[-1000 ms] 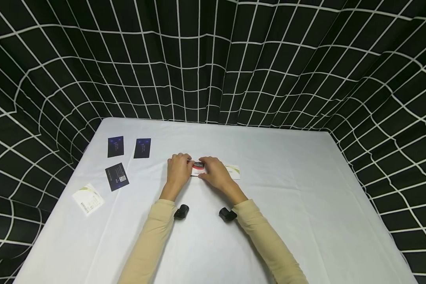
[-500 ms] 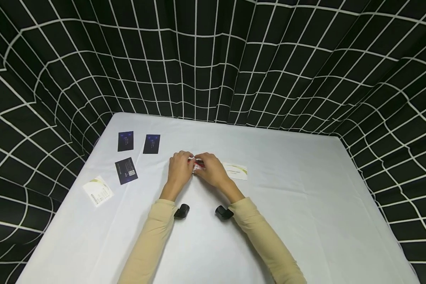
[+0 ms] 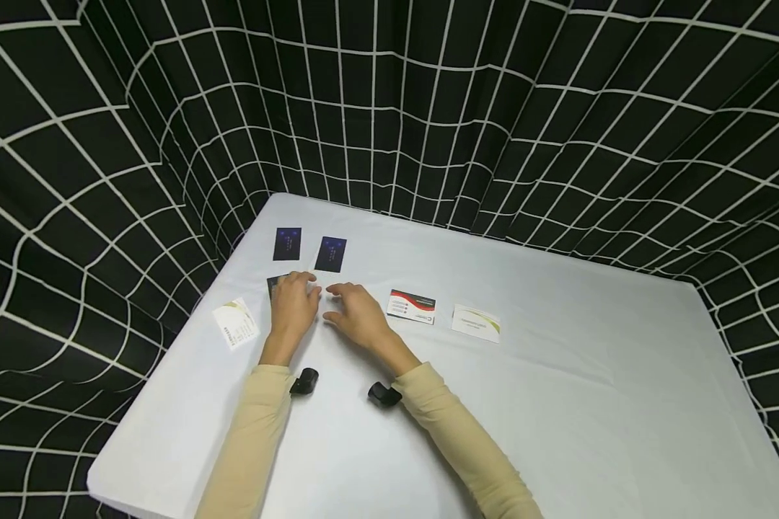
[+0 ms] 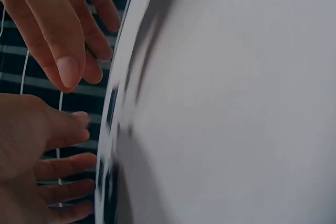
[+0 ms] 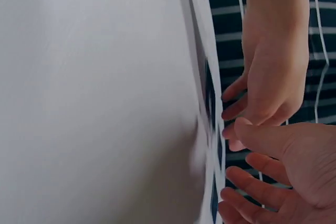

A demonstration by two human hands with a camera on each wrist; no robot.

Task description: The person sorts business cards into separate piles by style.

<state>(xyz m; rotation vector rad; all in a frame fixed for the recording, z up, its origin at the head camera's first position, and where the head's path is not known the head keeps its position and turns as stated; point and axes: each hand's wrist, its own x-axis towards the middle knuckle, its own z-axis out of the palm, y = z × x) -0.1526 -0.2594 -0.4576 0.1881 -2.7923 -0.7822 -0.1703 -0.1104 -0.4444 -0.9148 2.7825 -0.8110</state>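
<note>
My left hand (image 3: 292,306) hovers at or over a dark business card (image 3: 273,285), covering most of it; I cannot tell whether it touches the card. To its right, my right hand (image 3: 361,317) has its thumb and fingers spread apart with nothing between them. A white business card with red and black bands (image 3: 412,306) lies flat just right of that hand. Beside it is a white card with a gold curve (image 3: 477,323). In the left wrist view, my left hand (image 4: 31,156) shows loose fingers; in the right wrist view, my right hand (image 5: 286,179) looks relaxed too.
Two dark blue cards (image 3: 288,244) lie toward the far left of the white-covered table (image 3: 558,404). A white card (image 3: 236,323) with gold marking lies left of my left hand. A black curtain with a white grid (image 3: 428,108) surrounds the table's far sides.
Both hands have let go of the red-and-black banded card, which now lies beside the gold-curved white card. They have moved left toward the dark cards, and the head view has turned left.
</note>
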